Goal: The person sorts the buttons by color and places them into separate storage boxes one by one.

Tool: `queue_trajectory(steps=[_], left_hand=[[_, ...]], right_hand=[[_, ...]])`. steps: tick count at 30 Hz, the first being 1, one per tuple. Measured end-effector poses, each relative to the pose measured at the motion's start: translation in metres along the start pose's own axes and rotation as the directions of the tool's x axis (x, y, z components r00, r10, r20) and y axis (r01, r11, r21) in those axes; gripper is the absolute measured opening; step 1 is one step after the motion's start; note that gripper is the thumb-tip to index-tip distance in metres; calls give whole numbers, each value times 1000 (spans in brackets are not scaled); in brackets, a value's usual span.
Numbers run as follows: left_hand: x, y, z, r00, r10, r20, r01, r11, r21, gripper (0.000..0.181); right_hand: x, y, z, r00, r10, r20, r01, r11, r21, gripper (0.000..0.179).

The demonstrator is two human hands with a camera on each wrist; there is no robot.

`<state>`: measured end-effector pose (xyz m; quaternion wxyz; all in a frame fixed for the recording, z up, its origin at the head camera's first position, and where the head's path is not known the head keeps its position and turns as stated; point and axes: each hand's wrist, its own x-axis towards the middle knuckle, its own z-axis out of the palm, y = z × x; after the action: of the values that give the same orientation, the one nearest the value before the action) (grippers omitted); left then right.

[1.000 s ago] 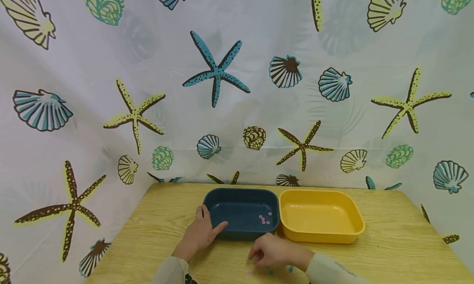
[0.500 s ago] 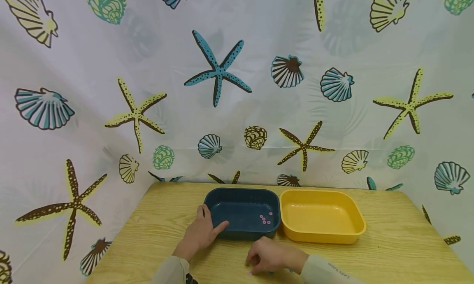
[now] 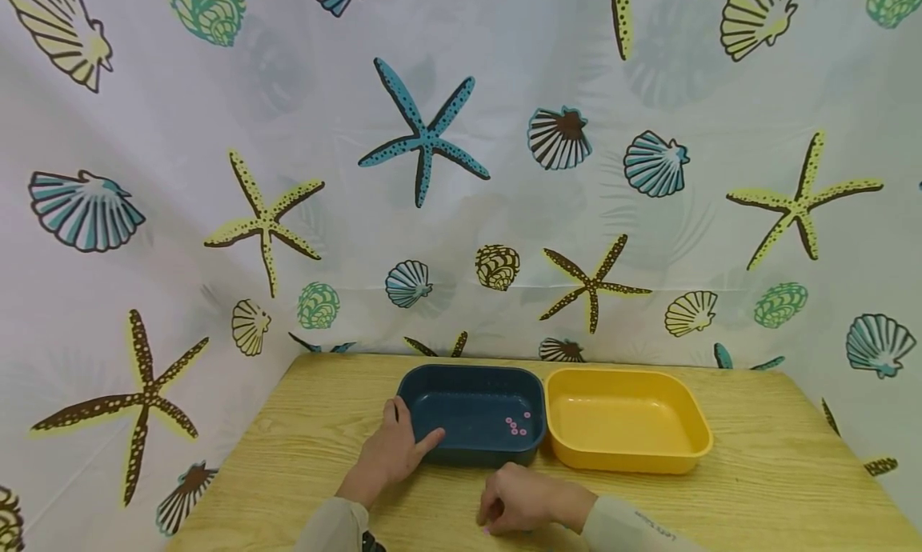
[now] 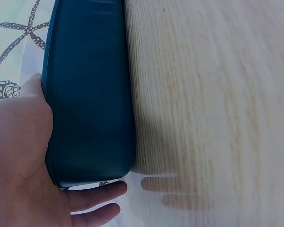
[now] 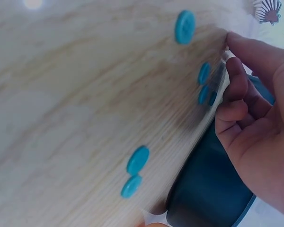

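Note:
My left hand [image 3: 390, 454] grips the left end of a dark blue tray [image 3: 468, 458], thumb over the front rim and fingers along the outer left side. In the left wrist view two fingers [image 4: 97, 195] extend past the tray's end. Several pink buttons [image 3: 514, 426] lie inside the tray on the right. Just in front of it, my right hand [image 3: 523, 498] is down at the tabletop, thumb and index finger pinching a pink button [image 3: 486, 530], mostly covered by the fingertips. Several teal buttons [image 5: 184, 27] lie on the table by this hand, mostly hidden in the head view.
A yellow tray [image 3: 627, 462] stands right against the blue tray's right side. Both are on a wood-grain table [image 3: 778, 472], near its back edge. A white curtain [image 3: 490, 216] printed with shells and starfish surrounds the table at the back and sides.
My right hand has moved slightly down and left, bringing its fingertips onto the pink button and covering the teal buttons. The left hand and both trays have stayed in place.

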<state>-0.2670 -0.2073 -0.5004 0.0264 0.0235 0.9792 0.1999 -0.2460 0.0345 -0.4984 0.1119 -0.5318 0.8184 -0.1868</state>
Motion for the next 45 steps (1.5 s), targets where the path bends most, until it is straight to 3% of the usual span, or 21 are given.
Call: queue_trajectory(steps=[19,30,36,45], left_hand=[[-2,4,-5,1000,-5,8,5,1000,1,102],[-3,3,-5,1000,0,5,0,1000,7,109],[-2,2,-4,1000,-4,-1,4,1000,13,111],[-4,4,-6,1000,-4,8,4,1000,5,102]], right_hand=[[1,4,0,998,-47,33,48,998,-34,9],[0,3,-3,996,30,84,-27,999,-32,5],[-2,5,-1,996,55,74,-53,998,-27,10],[-13,5,-13,998,63,-7,-61,978,197,10]])
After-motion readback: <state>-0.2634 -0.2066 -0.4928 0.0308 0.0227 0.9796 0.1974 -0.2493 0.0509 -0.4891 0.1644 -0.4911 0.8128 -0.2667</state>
